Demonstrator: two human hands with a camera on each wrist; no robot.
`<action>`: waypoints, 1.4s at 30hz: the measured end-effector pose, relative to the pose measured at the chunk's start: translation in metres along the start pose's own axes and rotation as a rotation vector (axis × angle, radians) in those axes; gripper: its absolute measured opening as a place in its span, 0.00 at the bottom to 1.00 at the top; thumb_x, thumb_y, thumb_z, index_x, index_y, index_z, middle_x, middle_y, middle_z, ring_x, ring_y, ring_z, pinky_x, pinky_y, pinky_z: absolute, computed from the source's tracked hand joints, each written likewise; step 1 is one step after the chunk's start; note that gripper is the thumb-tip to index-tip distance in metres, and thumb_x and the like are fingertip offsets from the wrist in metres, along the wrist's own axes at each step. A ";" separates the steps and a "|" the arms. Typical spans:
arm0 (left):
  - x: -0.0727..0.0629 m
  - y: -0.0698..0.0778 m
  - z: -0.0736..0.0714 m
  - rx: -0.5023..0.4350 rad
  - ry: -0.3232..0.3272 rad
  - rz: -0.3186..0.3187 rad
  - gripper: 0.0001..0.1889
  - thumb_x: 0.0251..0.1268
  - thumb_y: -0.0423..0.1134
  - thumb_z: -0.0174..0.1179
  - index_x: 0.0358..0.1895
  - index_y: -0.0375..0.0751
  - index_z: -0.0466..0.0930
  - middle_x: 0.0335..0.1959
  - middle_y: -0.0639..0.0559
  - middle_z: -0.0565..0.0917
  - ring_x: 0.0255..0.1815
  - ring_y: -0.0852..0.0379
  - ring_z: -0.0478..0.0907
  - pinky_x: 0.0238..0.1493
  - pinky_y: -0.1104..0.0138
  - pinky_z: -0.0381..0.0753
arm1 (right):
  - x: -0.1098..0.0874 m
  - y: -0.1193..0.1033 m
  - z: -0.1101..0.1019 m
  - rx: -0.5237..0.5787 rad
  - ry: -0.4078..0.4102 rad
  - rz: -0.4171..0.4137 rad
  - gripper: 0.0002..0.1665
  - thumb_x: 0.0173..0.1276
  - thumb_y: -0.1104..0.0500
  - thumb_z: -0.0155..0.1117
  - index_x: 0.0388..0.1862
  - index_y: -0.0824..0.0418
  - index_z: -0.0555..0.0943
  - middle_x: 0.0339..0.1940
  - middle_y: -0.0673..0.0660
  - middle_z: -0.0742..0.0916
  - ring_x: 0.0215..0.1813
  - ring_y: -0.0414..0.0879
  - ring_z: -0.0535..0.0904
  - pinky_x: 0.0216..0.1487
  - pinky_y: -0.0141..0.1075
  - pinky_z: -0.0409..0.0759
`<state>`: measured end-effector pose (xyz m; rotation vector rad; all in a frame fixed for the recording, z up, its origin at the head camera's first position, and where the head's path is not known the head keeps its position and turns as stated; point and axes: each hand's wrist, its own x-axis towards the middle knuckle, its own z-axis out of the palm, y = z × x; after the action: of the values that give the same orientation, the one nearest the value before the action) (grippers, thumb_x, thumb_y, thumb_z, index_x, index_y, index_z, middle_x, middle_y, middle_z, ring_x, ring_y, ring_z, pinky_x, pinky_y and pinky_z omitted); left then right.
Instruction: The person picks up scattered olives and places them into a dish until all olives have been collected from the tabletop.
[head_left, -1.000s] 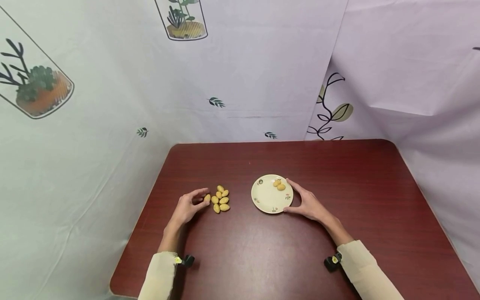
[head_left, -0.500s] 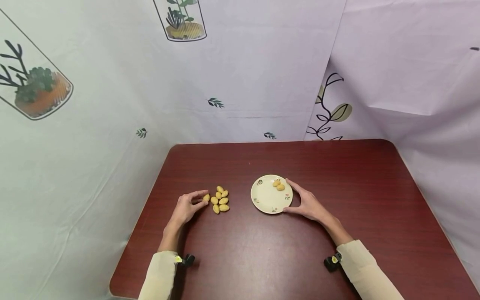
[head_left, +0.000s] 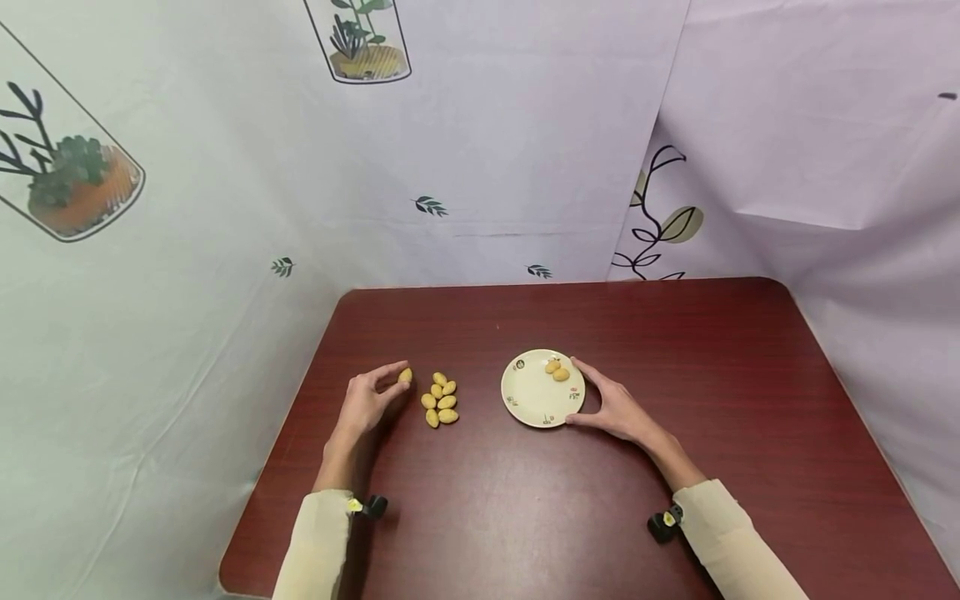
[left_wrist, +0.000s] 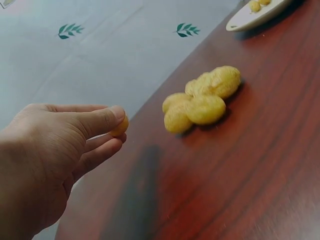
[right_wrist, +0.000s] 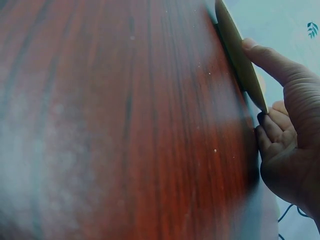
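My left hand [head_left: 364,402] pinches a small yellow potato [left_wrist: 119,129] between thumb and fingertips, raised over the table as the left wrist view shows. Just to its right lies a loose cluster of several small potatoes [head_left: 447,402]. On the round cream plate [head_left: 535,395], which has little printed pictures along its rim, two more potatoes [head_left: 561,375] sit near the far right side. My right hand [head_left: 617,412] holds that plate by its right edge, thumb at the near rim and fingers at the far rim; in the right wrist view the thumb [right_wrist: 255,47] touches the rim.
The dark red wooden table [head_left: 637,333] has rounded far corners. A pale curtain [head_left: 510,150] printed with plants hangs behind it and along both sides. Each wrist carries a small black camera [head_left: 663,527].
My left hand has lifted the potato and moved it up and slightly left, away from the cluster. The right hand and plate stay in place.
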<state>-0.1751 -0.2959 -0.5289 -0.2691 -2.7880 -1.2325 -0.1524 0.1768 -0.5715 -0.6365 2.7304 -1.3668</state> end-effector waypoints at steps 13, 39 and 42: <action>0.024 0.025 0.009 -0.054 -0.026 0.117 0.21 0.76 0.32 0.66 0.70 0.38 0.81 0.65 0.45 0.85 0.64 0.47 0.84 0.60 0.55 0.85 | -0.001 0.000 0.000 -0.001 -0.004 0.004 0.64 0.56 0.48 0.88 0.84 0.65 0.63 0.80 0.68 0.72 0.77 0.68 0.69 0.73 0.64 0.71; 0.056 0.074 0.064 -0.140 0.043 0.296 0.19 0.78 0.31 0.64 0.68 0.45 0.83 0.60 0.47 0.88 0.59 0.48 0.87 0.57 0.53 0.87 | -0.001 -0.001 0.000 -0.002 0.001 -0.001 0.64 0.56 0.48 0.88 0.84 0.65 0.63 0.80 0.68 0.72 0.77 0.68 0.70 0.72 0.65 0.71; 0.058 0.080 0.073 -0.150 0.047 0.317 0.19 0.78 0.30 0.63 0.67 0.42 0.84 0.60 0.46 0.88 0.58 0.48 0.87 0.56 0.53 0.88 | -0.001 -0.001 0.000 0.003 0.000 0.002 0.64 0.56 0.48 0.88 0.84 0.64 0.63 0.80 0.68 0.72 0.77 0.68 0.69 0.72 0.65 0.71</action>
<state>-0.2171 -0.1814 -0.5117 -0.6548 -2.4894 -1.3451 -0.1510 0.1766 -0.5705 -0.6330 2.7273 -1.3700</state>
